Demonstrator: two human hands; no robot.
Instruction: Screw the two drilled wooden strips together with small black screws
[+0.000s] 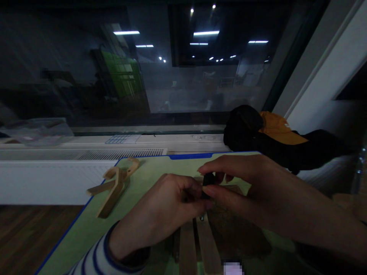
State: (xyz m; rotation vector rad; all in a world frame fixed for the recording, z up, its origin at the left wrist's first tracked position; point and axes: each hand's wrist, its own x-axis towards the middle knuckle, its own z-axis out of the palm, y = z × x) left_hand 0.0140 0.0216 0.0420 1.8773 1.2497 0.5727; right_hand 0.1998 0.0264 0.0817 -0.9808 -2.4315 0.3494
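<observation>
Both my hands meet over the green board. My right hand (243,179) pinches a small black piece (208,178) between thumb and fingers; its kind does not show. My left hand (174,202) is closed at the lower end of that piece, its fingertips pressed close to it. Beneath the hands, two pale wooden strips (187,244) run toward me side by side. A small shiny metal bit (202,217) sits at the top of the right strip. A dark brown flat surface (237,233) lies under my right hand, partly in shadow.
Several curved and straight wooden pieces (117,183) lie joined or stacked at the board's left edge. The green board (155,168) has a blue rim. Behind it are a radiator (57,179), a windowsill, a clear plastic container (43,130), and an orange-brown cap (279,128) on dark cloth.
</observation>
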